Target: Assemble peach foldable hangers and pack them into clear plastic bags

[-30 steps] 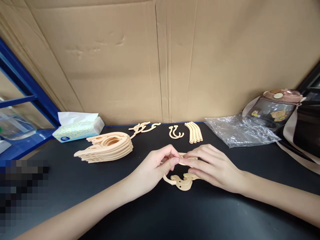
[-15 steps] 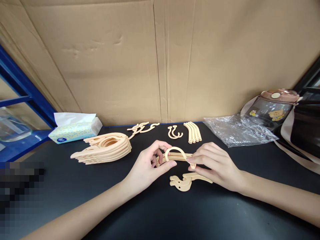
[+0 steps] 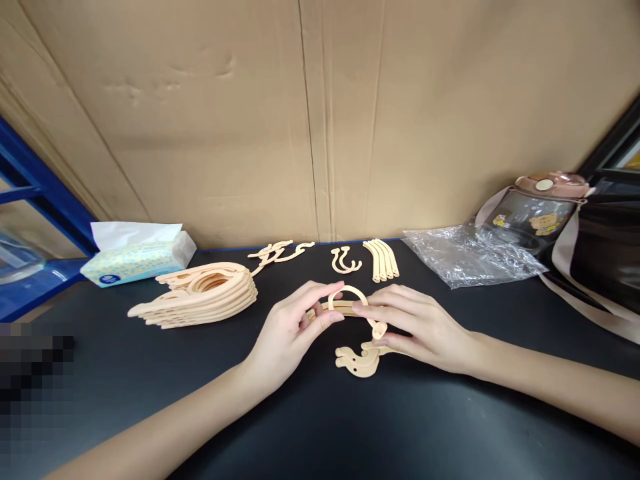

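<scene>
The left hand [image 3: 287, 330] still pinches the curved hook [image 3: 349, 288] above the black table [image 3: 150, 360], and the right hand [image 3: 425, 327] has closed in to grip its lower end. That end now sits just above the flat pieces [image 3: 356, 361].

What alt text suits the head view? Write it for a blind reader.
Left hand and right hand pinch a curved peach hook piece above the black table, over hanger parts. Behind lie a hanger stack, a tissue pack and a plastic bag, before a cardboard wall.

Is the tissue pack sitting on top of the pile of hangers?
No, the tissue pack lies behind and to the left of the hanger pile, not on it.
</scene>
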The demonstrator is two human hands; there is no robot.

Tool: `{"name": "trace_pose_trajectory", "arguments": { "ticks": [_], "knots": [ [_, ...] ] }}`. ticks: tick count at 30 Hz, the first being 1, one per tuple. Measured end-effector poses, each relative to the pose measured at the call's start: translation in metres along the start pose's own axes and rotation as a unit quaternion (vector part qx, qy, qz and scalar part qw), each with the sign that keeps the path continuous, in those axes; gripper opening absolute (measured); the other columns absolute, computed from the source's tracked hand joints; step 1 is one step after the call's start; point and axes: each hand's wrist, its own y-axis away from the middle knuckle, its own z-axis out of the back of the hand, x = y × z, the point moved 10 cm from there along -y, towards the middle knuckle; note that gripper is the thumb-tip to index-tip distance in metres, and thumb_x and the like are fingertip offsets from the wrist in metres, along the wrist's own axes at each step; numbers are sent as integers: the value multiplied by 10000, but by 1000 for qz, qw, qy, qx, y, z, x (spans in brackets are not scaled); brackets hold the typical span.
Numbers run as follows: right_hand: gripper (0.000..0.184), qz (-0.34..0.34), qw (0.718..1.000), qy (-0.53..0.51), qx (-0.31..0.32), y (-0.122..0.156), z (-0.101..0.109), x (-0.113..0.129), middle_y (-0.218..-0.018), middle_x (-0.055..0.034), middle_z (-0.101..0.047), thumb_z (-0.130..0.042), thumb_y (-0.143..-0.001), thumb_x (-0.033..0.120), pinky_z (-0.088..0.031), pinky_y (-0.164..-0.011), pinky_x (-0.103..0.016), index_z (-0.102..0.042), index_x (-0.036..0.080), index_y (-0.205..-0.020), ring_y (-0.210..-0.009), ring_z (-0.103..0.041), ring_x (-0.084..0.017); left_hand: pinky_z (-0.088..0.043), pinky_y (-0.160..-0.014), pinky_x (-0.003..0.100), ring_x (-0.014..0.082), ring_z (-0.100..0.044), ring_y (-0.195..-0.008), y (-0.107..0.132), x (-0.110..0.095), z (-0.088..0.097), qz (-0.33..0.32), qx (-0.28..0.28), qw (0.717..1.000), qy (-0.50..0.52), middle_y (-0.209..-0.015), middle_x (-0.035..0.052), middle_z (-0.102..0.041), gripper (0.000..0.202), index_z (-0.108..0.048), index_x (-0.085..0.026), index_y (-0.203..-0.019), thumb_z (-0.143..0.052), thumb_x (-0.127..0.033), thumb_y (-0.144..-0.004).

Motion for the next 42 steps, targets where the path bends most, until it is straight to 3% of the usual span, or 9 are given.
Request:
{"name": "trace_pose_trajectory", "arguments": {
  "ticks": [10, 19, 25, 42],
  "knots": [
    [488, -17, 999, -46, 12, -1, -1, -4, -1224, -95, -599, -545, -931, 435, -472, -916, -353, -476, 208, -1358, -1043, -547, -179, -439, -548, 187, 96, -554, -691, 1, -2, -2, -6, 14, 1000, -1, -976, 8, -604, 313, -600, -296, -1252, -537, -303, -946],
    [510, -22, 998, -39, 35, 0, -4, -6, -1313, -120, -546, -518, -948, 431, -436, -978, -364, -431, 181, -1385, -1149, -510, -200, -470, -592, 179, 77, -578, -686, 2, -7, -3, -23, 17, 1000, 2, -1012, 8, -601, 316, -582, -287, -1269, -493, -266, -966],
    [470, -15, 998, -51, 37, 0, -5, -4, -1310, -128, -539, -462, -980, 393, -439, -968, -381, -406, 177, -1394, -1145, -504, -204, -487, -617, 186, 82, -594, -721, 2, -6, -4, -18, 23, 1000, 3, -1064, 19, -595, 325, -556, -274, -1293, -450, -279, -985],
    [408, -16, 999, -24, 20, -2, -2, -1, -1171, -118, -571, -506, -951, 431, -477, -878, -363, -500, 188, -1280, -1000, -540, -198, -451, -592, 207, 108, -566, -734, 2, -5, -4, -10, 19, 999, -35, -1041, 26, -607, 328, -556, -271, -1289, -454, -305, -979]
  ]
}}
